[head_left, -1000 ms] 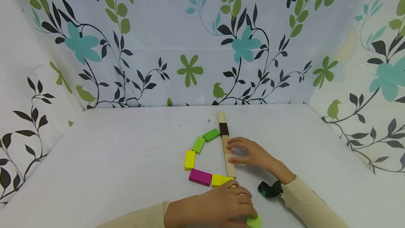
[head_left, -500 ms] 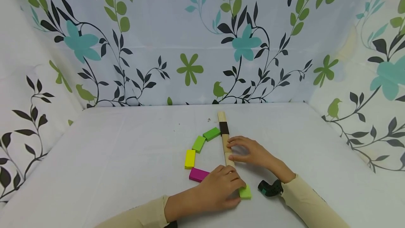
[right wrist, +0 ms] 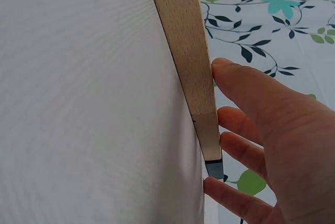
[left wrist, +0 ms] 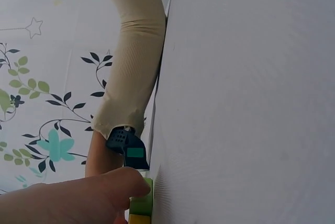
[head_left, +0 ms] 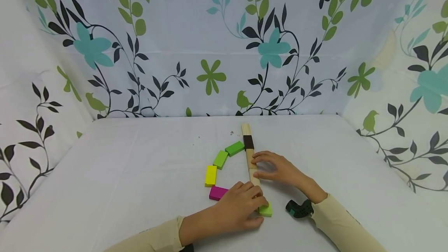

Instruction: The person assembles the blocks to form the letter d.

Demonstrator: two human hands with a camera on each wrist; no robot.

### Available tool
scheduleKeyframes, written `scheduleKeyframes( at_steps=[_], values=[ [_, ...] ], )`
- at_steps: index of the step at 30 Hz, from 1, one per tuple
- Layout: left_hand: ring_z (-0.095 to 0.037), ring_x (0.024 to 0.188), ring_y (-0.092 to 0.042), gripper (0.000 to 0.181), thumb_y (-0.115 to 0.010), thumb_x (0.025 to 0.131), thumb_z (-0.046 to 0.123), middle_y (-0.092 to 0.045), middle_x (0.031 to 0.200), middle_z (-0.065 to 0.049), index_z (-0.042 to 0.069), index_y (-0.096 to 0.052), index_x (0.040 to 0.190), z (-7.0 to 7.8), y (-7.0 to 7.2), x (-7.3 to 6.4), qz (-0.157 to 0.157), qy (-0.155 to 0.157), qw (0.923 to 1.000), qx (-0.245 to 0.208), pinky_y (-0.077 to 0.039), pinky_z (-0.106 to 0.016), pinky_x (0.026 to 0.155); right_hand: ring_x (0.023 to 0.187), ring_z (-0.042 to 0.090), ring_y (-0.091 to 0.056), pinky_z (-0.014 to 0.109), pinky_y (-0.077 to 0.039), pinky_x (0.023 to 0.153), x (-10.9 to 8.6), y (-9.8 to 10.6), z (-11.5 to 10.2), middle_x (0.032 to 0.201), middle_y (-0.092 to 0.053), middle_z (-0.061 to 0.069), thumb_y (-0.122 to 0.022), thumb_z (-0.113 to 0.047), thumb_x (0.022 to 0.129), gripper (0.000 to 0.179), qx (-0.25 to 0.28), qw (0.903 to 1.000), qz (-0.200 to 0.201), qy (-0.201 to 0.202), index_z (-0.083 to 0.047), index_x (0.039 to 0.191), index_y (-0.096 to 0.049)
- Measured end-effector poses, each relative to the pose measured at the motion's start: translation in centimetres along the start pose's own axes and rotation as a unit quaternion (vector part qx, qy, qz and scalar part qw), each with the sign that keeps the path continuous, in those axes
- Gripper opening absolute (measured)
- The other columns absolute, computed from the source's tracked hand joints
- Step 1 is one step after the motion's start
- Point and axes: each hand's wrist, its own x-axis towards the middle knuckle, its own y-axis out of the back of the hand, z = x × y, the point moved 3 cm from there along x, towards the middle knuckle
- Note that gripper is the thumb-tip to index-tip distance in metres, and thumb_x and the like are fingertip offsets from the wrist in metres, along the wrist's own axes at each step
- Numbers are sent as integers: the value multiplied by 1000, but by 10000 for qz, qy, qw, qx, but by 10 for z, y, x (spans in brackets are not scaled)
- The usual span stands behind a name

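Observation:
My left hand (head_left: 233, 208) holds a light green block (head_left: 266, 210) at the near end of a ring of blocks, fingers over its top and thumb on the near side. In the left wrist view the green block (left wrist: 142, 204) sits right by a yellow block (left wrist: 140, 219). My right hand (head_left: 281, 171) rests its fingertips along the right side of a row of plain wooden blocks (head_left: 250, 159), with a dark brown block (head_left: 248, 142) in that row. A magenta block (head_left: 217, 193) is partly covered by the left hand, which hides the near yellow blocks.
A yellow block (head_left: 210, 175), a lime green block (head_left: 220, 159) and a green block (head_left: 235, 148) curve up the left side to the wooden row. A black wrist device (head_left: 299, 208) is by the right cuff. Patterned cloth (head_left: 157, 49) hangs behind the white table (head_left: 140, 166).
My left hand has moved away from me and slightly left, bringing the light green block to the near end of the wooden row. The right hand has stayed in place.

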Motion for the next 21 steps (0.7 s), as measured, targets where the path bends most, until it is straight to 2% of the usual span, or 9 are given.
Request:
scheduleKeyframes(
  at_steps=[6,17,21],
  values=[
    [-7,91,-50,20,-68,88,40,-55,96,9,23,-64,98,-2,-1,1,170,195,9996,95,-38,-17,76,128,31,-50,54,-38,106,0,0,2,133,-58,8,-75,-27,85,37,-56,10000,7,28,-13,118,-68],
    [-7,84,-52,19,-69,88,35,-54,93,7,22,-63,100,-6,-1,3,256,556,9981,31,-37,-15,70,129,31,-50,55,-38,106,0,2,3,133,-58,8,-75,-27,86,36,-52,10000,4,-24,-13,118,-68],
    [-8,87,-54,21,-68,89,37,-56,96,7,22,-64,102,-7,0,3,225,609,9979,17,-40,-17,73,128,31,-50,55,-38,105,0,2,2,133,-58,8,-75,-27,86,36,-47,10000,11,-19,-13,118,-68]
  ],
)
